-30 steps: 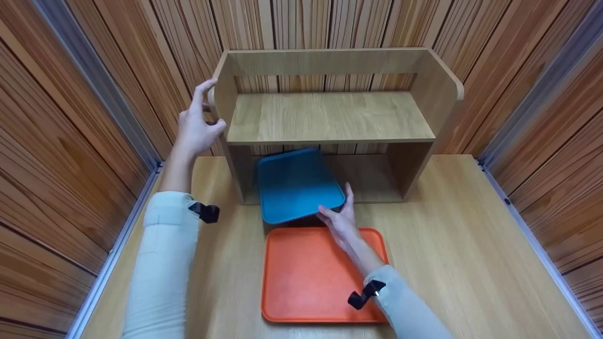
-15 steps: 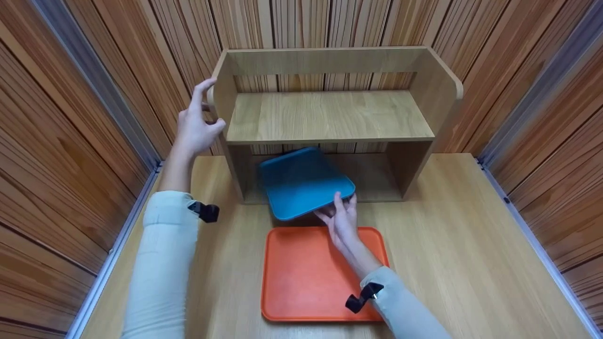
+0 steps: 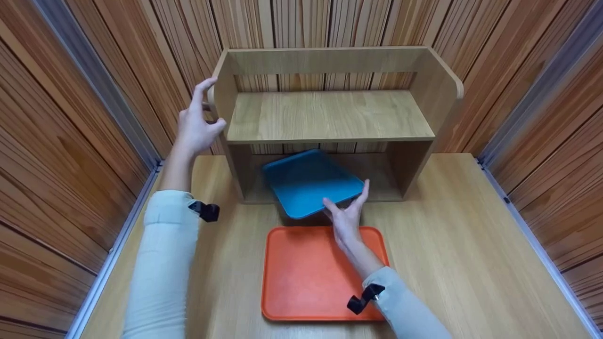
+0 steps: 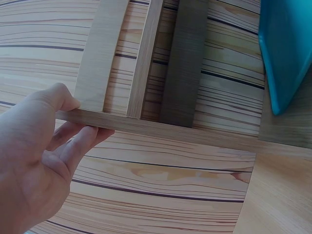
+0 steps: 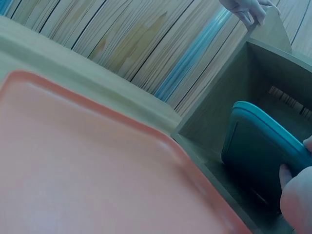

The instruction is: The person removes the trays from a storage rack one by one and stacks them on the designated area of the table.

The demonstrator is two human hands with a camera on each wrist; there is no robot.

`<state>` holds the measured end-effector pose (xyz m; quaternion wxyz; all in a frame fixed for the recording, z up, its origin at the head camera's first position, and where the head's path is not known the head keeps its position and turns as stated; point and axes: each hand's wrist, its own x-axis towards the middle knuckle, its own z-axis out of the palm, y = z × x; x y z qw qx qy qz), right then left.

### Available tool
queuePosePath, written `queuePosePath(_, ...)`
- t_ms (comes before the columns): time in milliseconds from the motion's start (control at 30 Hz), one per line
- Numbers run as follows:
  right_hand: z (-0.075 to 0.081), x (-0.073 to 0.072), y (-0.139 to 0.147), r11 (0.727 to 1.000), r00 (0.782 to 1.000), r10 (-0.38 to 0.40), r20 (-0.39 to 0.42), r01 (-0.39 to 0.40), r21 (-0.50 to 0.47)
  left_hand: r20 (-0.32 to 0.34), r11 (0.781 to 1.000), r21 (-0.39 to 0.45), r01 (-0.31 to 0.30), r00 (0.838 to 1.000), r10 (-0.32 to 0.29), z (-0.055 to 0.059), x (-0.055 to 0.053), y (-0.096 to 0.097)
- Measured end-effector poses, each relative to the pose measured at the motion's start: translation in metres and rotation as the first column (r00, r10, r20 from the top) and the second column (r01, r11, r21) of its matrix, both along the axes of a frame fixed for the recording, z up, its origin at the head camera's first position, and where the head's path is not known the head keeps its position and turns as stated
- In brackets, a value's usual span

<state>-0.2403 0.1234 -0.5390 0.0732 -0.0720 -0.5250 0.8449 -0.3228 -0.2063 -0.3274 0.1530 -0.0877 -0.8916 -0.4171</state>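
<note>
A two-level wooden shelf [image 3: 330, 115] stands against the back wall. My left hand [image 3: 198, 125] grips its left side panel, thumb on one face and fingers on the other, as the left wrist view [image 4: 44, 151] also shows. In the lower compartment is a blue tray [image 3: 311, 181], tilted and turned askew, its near corner sticking out past the shelf's front. My right hand [image 3: 347, 221] holds its near right edge, with a finger against the underside in the right wrist view. Below that hand an orange tray [image 3: 306, 278] lies flat on the table.
The wooden table [image 3: 471, 263] extends to both sides of the orange tray. Wood-patterned walls [image 3: 532, 94] enclose it at the back and sides, with metal strips along the corners. The shelf's upper board overhangs the blue tray.
The blue tray has shifted right and turned, with its right corner moving rightward. My right hand has moved slightly right and spread its fingers along the edge. My left hand has stayed put.
</note>
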Motion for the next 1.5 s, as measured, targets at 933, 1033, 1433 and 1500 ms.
queuePosePath(933, 0.006, 0.002, 0.021, 0.981, 0.987, -0.102, 0.123, 0.079, 0.176, 0.011, 1.0, 0.021, -0.003, 1.0, 0.003, -0.002, -0.001, 0.0)
queuePosePath(1033, 0.007, 0.001, 0.022, 0.98, 0.988, -0.103, 0.113, 0.082, 0.179, 0.017, 1.0, 0.021, -0.002, 1.0, 0.002, -0.002, -0.002, 0.0)
queuePosePath(1433, 0.01, -0.001, 0.03, 0.985, 0.994, -0.091, 0.062, 0.08, 0.156, -0.008, 1.0, 0.009, 0.005, 1.0, -0.005, 0.0, -0.001, -0.001)
queuePosePath(1500, 0.011, -0.001, 0.031, 0.983, 0.994, -0.089, 0.06, 0.078, 0.163, -0.005, 1.0, 0.009, 0.004, 1.0, -0.004, -0.001, -0.001, -0.001)
